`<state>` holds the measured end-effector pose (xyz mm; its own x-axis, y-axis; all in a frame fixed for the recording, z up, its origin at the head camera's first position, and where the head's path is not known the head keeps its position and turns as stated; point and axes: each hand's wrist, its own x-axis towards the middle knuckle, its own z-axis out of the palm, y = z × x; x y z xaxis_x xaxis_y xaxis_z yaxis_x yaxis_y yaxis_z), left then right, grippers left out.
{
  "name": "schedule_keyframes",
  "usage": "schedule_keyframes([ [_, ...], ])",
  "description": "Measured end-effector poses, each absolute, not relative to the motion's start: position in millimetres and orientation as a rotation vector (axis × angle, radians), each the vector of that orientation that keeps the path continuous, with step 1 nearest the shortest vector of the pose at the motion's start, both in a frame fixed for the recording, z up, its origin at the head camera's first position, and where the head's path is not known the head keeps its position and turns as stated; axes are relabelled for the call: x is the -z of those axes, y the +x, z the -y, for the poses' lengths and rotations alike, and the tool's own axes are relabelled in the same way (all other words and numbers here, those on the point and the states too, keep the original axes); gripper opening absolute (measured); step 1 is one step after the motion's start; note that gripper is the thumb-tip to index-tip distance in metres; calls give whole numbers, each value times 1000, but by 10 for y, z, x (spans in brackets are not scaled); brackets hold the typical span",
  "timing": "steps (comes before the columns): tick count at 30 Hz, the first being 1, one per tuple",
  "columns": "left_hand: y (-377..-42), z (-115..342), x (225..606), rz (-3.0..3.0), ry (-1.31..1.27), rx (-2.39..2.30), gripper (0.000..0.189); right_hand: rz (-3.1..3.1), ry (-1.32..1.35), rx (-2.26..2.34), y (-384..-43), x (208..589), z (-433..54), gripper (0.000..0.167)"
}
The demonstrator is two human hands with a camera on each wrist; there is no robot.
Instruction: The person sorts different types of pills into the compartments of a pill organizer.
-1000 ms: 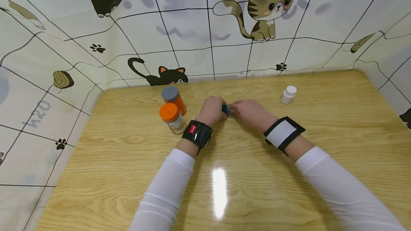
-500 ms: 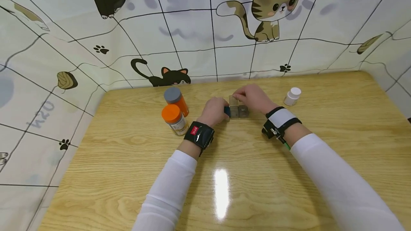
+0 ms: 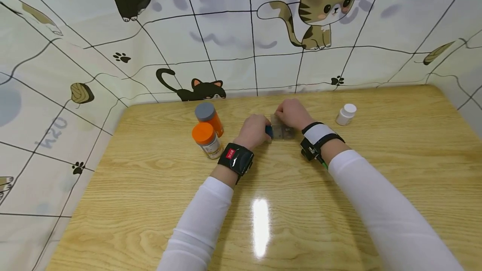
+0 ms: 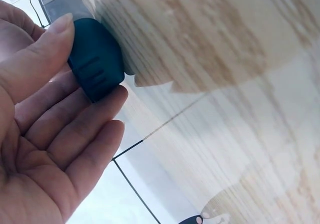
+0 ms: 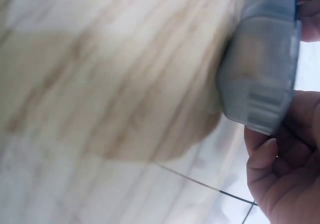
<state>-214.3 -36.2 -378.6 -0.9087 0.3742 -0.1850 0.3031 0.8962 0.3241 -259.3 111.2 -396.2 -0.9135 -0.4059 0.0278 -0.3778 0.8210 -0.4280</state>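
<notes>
A small pill case (image 3: pixel 283 132) with a teal end and see-through grey compartments lies on the wooden table between the hands. My left hand (image 3: pixel 253 131) pinches its teal end (image 4: pixel 97 59), the thumb on one side and fingertips on the other. My right hand (image 3: pixel 295 114) is at the far side of the case, fingers curled at a raised clear lid (image 3: pixel 274 119). In the right wrist view the grey compartments (image 5: pixel 260 69) stand beside the curled right fingers (image 5: pixel 262 156). The right fingertips are partly hidden.
Left of the left hand stand a bottle with an orange cap (image 3: pixel 203 134) and an orange bottle with a grey cap (image 3: pixel 205 113). A white bottle (image 3: pixel 346 114) stands to the right. A cat-print curtain (image 3: pixel 226 32) borders the table's back and sides.
The right hand has moved from the case's right end to its far side, and the clear lid now shows raised. The left hand keeps its grip on the teal end.
</notes>
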Motion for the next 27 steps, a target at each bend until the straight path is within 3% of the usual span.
schedule_keyframes([
  [4,-2134,354,3780,-2822,524,-422,38,-2922,-607,737,-2557,3918,-1143,45],
  [13,-2129,367,3796,-2816,513,-453,38,-2968,-637,816,-2407,3742,-1230,30],
  [27,-2079,369,3790,-2805,448,-503,44,-3064,-610,1126,-1766,3524,-1481,26],
])
